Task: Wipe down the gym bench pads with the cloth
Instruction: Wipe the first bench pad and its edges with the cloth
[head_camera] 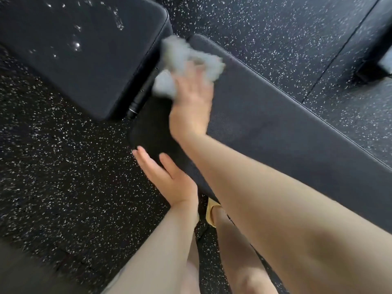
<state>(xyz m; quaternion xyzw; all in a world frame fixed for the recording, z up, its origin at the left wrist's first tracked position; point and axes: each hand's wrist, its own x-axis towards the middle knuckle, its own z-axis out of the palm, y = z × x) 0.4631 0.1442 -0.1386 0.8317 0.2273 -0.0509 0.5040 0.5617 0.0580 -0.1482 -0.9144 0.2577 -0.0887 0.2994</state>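
A long black bench pad [275, 124] runs from the centre toward the lower right. My right hand [191, 102] presses a crumpled pale grey cloth [186, 60] onto the pad's far end, near the gap to the other pad; the hand and cloth are blurred, so the finger pose is unclear. My left hand [163, 177] lies with straight fingers against the near corner of the same pad. A second black pad [84, 49] at the upper left carries scattered droplets.
Black rubber floor with white specks [53, 177] surrounds the bench. A black metal tube [140, 98] shows in the gap between the two pads. Another dark padded piece [377, 35] sits at the upper right. My leg and a yellow shoe [212, 213] are below the bench.
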